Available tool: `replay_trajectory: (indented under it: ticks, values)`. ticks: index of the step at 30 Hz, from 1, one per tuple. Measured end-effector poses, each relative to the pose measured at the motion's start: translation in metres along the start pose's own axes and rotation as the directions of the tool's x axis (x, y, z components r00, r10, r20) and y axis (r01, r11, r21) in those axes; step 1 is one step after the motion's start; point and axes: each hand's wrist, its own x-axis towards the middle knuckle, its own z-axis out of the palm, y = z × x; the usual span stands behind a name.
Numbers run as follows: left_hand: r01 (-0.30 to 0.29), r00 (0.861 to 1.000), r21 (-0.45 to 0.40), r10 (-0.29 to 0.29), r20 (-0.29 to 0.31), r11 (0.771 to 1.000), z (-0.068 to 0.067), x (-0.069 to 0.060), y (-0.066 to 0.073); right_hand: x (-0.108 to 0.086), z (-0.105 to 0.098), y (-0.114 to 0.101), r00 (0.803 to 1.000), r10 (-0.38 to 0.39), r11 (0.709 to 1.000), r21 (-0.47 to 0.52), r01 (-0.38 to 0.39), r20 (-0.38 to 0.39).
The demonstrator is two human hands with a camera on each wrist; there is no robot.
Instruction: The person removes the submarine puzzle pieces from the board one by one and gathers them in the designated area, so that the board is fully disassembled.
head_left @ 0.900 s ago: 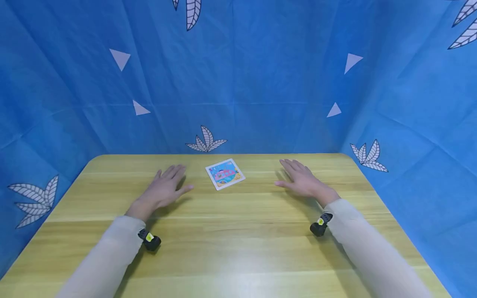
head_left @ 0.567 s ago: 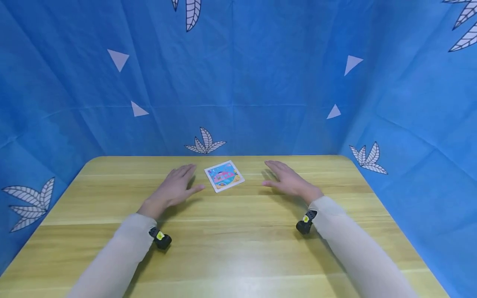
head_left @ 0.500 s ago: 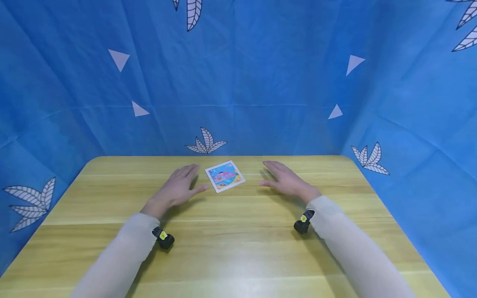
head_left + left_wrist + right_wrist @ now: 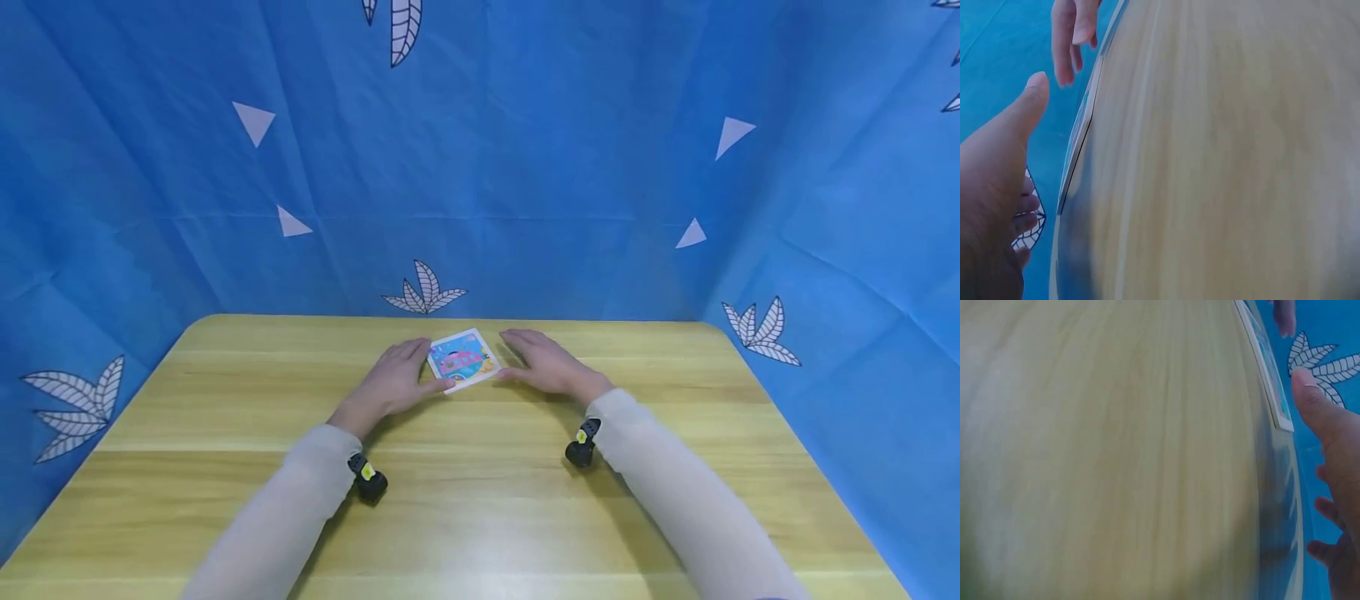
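A flat, square picture panel (image 4: 463,360) with a white border and a pink and blue cartoon print lies on the wooden table. At its left side is my left hand (image 4: 393,379), the thumb overlapping the near edge in the head view. My right hand (image 4: 547,363) is at the panel's right side, its thumb close to the near right corner. Both wrist views show the thumbs raised above the panel, apart from it; the left wrist view has my left hand (image 4: 997,156) with relaxed fingers. In the right wrist view the panel (image 4: 1267,372) lies beyond my right thumb.
The light wooden table (image 4: 465,500) spreads out in front of me, with bare wood on each side of the panel. Blue cloth (image 4: 480,167) printed with leaves and triangles hangs behind the table and along its sides.
Both hands have moved inward, left hand to the right and right hand to the left, reaching the panel's sides. The panel still lies flat; the view has shifted slightly.
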Motion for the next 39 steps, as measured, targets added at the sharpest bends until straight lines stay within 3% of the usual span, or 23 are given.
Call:
replay_trajectory:
  ticks: [8,16,23,30,39]
  values:
    - [-0.01,1.0,0.008,0.009,0.018,1.0,0.009,0.01,0.01,0.011,0.005,-0.004,0.999,-0.02,0.999,-0.035,0.022,0.032]
    - [-0.047,0.998,0.004,0.046,0.042,0.999,0.013,0.01,0.016,0.015,0.008,-0.007,0.991,-0.109,0.988,-0.101,0.116,0.075]
    - [-0.058,0.997,0.026,0.056,0.057,0.998,0.016,0.01,0.016,0.016,0.008,-0.014,0.984,-0.091,0.981,-0.157,0.116,0.155]
    - [-0.081,0.994,0.055,0.077,0.081,0.995,0.016,0.01,0.014,0.014,0.009,-0.017,0.983,-0.111,0.974,-0.179,0.136,0.144]
    - [-0.096,0.988,0.025,0.092,0.128,0.995,0.011,0.004,0.008,0.01,0.012,-0.02,0.982,-0.156,0.962,-0.208,0.176,0.109]
